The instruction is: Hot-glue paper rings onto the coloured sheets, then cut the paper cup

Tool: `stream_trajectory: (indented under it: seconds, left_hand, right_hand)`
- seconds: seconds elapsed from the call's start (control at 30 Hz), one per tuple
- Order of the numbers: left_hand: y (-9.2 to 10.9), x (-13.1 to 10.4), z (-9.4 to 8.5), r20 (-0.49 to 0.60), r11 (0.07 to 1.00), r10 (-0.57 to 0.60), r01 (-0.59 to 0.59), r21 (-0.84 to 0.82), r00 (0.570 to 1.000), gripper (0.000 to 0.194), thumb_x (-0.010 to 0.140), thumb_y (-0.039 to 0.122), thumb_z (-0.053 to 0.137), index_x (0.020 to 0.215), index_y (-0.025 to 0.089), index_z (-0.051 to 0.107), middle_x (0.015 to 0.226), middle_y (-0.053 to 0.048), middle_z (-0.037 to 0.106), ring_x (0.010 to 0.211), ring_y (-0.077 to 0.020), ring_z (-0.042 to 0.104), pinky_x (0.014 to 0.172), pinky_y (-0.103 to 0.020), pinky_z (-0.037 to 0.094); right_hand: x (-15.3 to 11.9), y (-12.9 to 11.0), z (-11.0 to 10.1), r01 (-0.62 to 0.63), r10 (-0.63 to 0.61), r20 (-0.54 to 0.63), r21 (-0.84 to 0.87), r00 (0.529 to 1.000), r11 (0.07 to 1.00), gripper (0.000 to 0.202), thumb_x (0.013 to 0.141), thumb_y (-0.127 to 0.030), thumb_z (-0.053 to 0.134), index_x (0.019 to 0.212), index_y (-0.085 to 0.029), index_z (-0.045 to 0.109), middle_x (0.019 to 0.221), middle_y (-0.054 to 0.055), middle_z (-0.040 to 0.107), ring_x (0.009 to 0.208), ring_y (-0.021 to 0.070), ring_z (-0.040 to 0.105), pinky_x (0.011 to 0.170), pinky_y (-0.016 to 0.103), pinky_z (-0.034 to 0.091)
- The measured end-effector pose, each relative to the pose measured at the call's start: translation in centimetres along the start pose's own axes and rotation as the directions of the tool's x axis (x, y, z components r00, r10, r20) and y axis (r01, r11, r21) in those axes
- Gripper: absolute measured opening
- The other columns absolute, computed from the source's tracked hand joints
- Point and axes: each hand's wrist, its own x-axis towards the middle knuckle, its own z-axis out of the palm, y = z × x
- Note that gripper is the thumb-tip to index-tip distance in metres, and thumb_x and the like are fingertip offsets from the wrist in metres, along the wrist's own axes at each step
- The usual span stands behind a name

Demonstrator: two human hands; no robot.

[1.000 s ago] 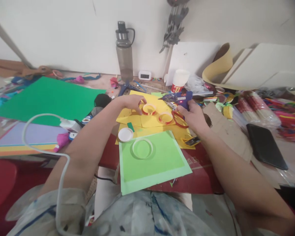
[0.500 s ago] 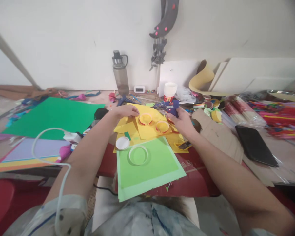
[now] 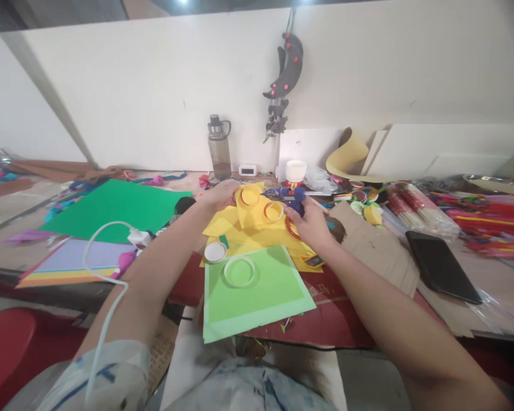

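Note:
My right hand is wrapped around a blue glue gun, whose nozzle points left over a yellow paper sheet. My left hand pinches that sheet at its far left edge and tilts it up slightly; the fingertips are partly hidden. Two rings, yellow inside with red edges, stand on the sheet: the left ring lies close to the nozzle, and the right ring sits below the gun. More yellow paper lies underneath.
Nearer me are light green sheets bearing a pale ring, beside a white lid. A green sheet and white cable are left. Cardboard and a phone lie right; a bottle and paper cup stand behind.
My left hand has taken the yellow sheet's edge and raised it a little. The glue gun's nozzle has come left toward the left ring. The head view has tipped upward.

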Motion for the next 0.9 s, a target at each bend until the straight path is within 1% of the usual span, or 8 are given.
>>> stream_trajectory:
  seconds: [0.1,0.23,0.4,0.5,0.6,0.7,0.8,0.9]
  left_hand:
    - [-0.1,-0.4,0.3,-0.050,0.997,0.034,-0.037,-0.062,0.998,0.011,0.093,0.019,0.064,0.086,0.021,0.056,0.070,0.002,0.066,0.059,-0.0158,0.068,0.062,-0.028,0.059]
    - [-1.2,-1.3,1.1,-0.198,0.977,0.047,-0.086,-0.194,0.979,0.008,0.098,0.022,0.059,0.094,0.022,0.053,0.075,0.004,0.065,0.062,-0.0124,0.068,0.064,-0.025,0.061]
    - [-3.1,-1.6,2.0,-0.235,0.938,0.020,-0.099,-0.331,0.972,0.011,0.097,0.021,0.064,0.092,0.020,0.054,0.079,0.003,0.071,0.070,-0.0126,0.072,0.074,-0.027,0.064]
    - [-4.2,-1.1,2.2,-0.273,0.907,-0.009,-0.107,-0.407,0.962,0.009,0.095,0.015,0.063,0.099,0.020,0.058,0.084,0.001,0.075,0.073,-0.0138,0.075,0.076,-0.029,0.064]
    - [-5.3,-0.7,2.2,-0.255,0.893,-0.070,-0.053,-0.446,0.964,0.014,0.094,0.009,0.056,0.102,0.016,0.064,0.089,-0.004,0.079,0.076,-0.0158,0.077,0.078,-0.030,0.064]
    - [-5.9,-0.6,2.0,-0.220,0.885,-0.135,0.018,-0.466,0.966,0.017,0.091,0.007,0.053,0.096,0.011,0.069,0.085,-0.008,0.080,0.073,-0.0177,0.076,0.077,-0.031,0.064]
    - [-5.7,-0.7,1.8,-0.186,0.874,-0.180,0.070,-0.482,0.966,0.022,0.090,0.007,0.050,0.097,0.008,0.071,0.082,-0.011,0.080,0.072,-0.0211,0.077,0.076,-0.035,0.065]
    - [-5.2,-0.8,1.7,-0.149,0.858,-0.215,0.113,-0.501,0.965,0.025,0.086,0.007,0.050,0.098,0.008,0.072,0.082,-0.012,0.081,0.073,-0.0232,0.078,0.080,-0.039,0.066]
  right_hand:
    - [-0.3,0.0,0.3,0.006,-0.005,0.013,-0.025,1.000,1.000,0.043,0.092,-0.048,0.059,0.123,-0.019,0.069,0.112,0.019,0.080,0.105,0.0380,0.072,0.094,0.053,0.056]
    - [-0.7,-0.1,0.6,0.028,-0.029,-0.007,-0.042,1.000,0.999,0.044,0.093,-0.048,0.058,0.124,-0.018,0.069,0.114,0.021,0.079,0.106,0.0384,0.072,0.095,0.053,0.056]
    - [-0.8,-0.2,0.7,0.025,-0.024,0.015,-0.081,1.000,0.996,0.046,0.092,-0.045,0.055,0.124,-0.015,0.068,0.116,0.025,0.078,0.108,0.0413,0.072,0.095,0.055,0.056]
    - [-0.8,0.0,0.8,0.014,-0.012,0.020,-0.095,1.000,0.995,0.047,0.092,-0.046,0.055,0.125,-0.015,0.067,0.116,0.025,0.078,0.108,0.0424,0.073,0.095,0.056,0.057]
    - [-0.8,0.4,1.0,-0.006,0.008,0.025,-0.108,1.000,0.994,0.044,0.091,-0.046,0.057,0.121,-0.017,0.068,0.112,0.023,0.079,0.106,0.0426,0.073,0.092,0.055,0.057]
    - [-0.8,0.7,1.1,-0.006,0.011,0.038,-0.117,0.999,0.993,0.042,0.090,-0.046,0.057,0.120,-0.018,0.068,0.113,0.023,0.079,0.108,0.0428,0.073,0.094,0.055,0.057]
    - [-0.8,0.9,1.1,-0.001,0.006,0.042,-0.123,0.999,0.992,0.043,0.091,-0.046,0.058,0.122,-0.019,0.068,0.116,0.023,0.079,0.111,0.0427,0.073,0.095,0.055,0.057]
    - [-0.9,0.9,1.0,0.003,0.002,0.039,-0.124,0.999,0.992,0.042,0.091,-0.045,0.059,0.124,-0.020,0.069,0.116,0.021,0.079,0.108,0.0413,0.073,0.094,0.054,0.057]
